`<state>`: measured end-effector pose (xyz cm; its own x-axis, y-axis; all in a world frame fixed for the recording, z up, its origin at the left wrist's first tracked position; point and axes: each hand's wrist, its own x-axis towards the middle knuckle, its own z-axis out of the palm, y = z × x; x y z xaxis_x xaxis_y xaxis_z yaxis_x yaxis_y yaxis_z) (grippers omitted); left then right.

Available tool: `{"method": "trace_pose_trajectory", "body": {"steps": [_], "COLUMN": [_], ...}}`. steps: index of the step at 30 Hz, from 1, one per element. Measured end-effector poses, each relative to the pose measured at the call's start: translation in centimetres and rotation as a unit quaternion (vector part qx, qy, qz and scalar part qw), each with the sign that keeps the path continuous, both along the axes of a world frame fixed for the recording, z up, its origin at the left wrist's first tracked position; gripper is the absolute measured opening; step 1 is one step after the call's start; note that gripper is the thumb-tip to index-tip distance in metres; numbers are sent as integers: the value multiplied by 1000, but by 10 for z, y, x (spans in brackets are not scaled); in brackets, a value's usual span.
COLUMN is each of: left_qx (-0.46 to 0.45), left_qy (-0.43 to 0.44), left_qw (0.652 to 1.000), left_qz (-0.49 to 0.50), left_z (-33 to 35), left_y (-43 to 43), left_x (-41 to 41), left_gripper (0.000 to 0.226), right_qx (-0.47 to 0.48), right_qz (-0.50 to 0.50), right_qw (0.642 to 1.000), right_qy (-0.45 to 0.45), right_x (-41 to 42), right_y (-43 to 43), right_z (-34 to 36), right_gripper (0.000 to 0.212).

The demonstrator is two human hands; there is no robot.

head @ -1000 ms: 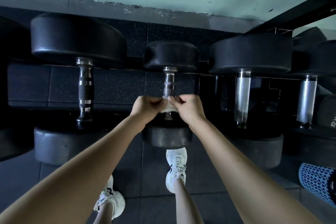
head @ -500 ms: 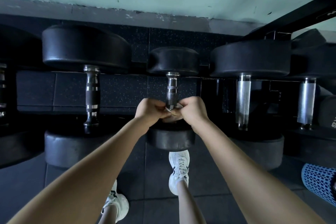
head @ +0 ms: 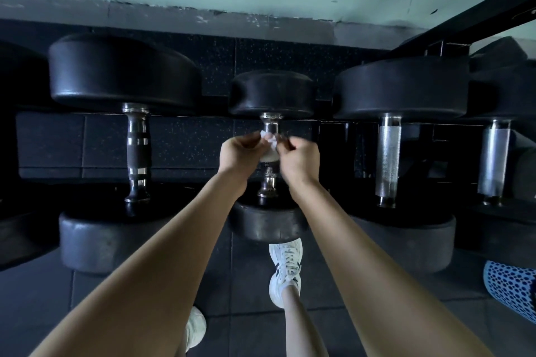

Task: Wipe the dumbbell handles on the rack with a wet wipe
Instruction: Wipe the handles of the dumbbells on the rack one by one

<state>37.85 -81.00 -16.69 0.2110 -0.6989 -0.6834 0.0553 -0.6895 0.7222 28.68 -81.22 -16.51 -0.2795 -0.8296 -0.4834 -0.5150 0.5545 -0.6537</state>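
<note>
A head-worn camera looks down on a row of black dumbbells lying across a dark rack [head: 493, 6], their handles running from 12 to 6 o'clock. At centre lies the smallest dumbbell [head: 272, 93], with a white wet wipe [head: 268, 144] wrapped over the middle of its chrome handle [head: 269, 181]. The left hand [head: 239, 153] pinches the wipe from 9 o'clock and the right hand [head: 298, 158] from 3 o'clock, both with fingers curled tight. The backs of the hands face the camera, so the fingertips are mostly hidden.

Hands and wipe cover the handle's middle; only its shiny ends show. The forearms partly hide the near weight head. At 9 o'clock lies a larger dumbbell [head: 124, 72] with a black-banded grip. At 3 o'clock lies another large dumbbell [head: 400, 87] with a knurled silver grip, and beyond it one more, cut off by the frame edge.

The rack's rails are lost in shadow. At 6 o'clock a white shoe [head: 285, 269] stands on the dark floor [head: 43, 298]. At 4 o'clock a blue spotted object [head: 510, 290] is cut off and cannot be identified.
</note>
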Motion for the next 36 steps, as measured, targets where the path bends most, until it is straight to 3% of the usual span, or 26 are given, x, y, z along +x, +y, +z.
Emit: {"method": "trace_pose_trajectory", "body": {"steps": [4,9,14,19,23,27,30,36], "left_qx": [32,56,32,1,5,-17,-13,30], "left_qy": [-76,-195,-151,-73,-70,-155,-217,-262], "left_qw": [991,941,976,988,989,978,971,964], "left_qz": [-108,-272,-151,-133,-133,-136,-104,-17], "left_z": [-3,6,47,98,126,142,141,115], "left_y": [21,33,35,55,71,80,76,52], "left_x": [6,17,41,84,134,183,208,228], "left_gripper": [23,13,22,8,12,8,10,11], "right_qx": [60,107,60,87,117,112,129,123], "right_qz": [62,115,-56,-108,-151,-148,-142,-90], "right_qw": [996,986,994,972,946,952,950,979], "right_qy": [34,45,-72,-190,-263,-245,-245,-133], "right_x": [-9,-15,-9,20,51,93,125,161], "right_y": [23,37,45,60,77,84,77,43], "right_z": [3,18,49,106,143,157,150,104], "right_gripper": [33,42,42,10,26,10,13,20]}}
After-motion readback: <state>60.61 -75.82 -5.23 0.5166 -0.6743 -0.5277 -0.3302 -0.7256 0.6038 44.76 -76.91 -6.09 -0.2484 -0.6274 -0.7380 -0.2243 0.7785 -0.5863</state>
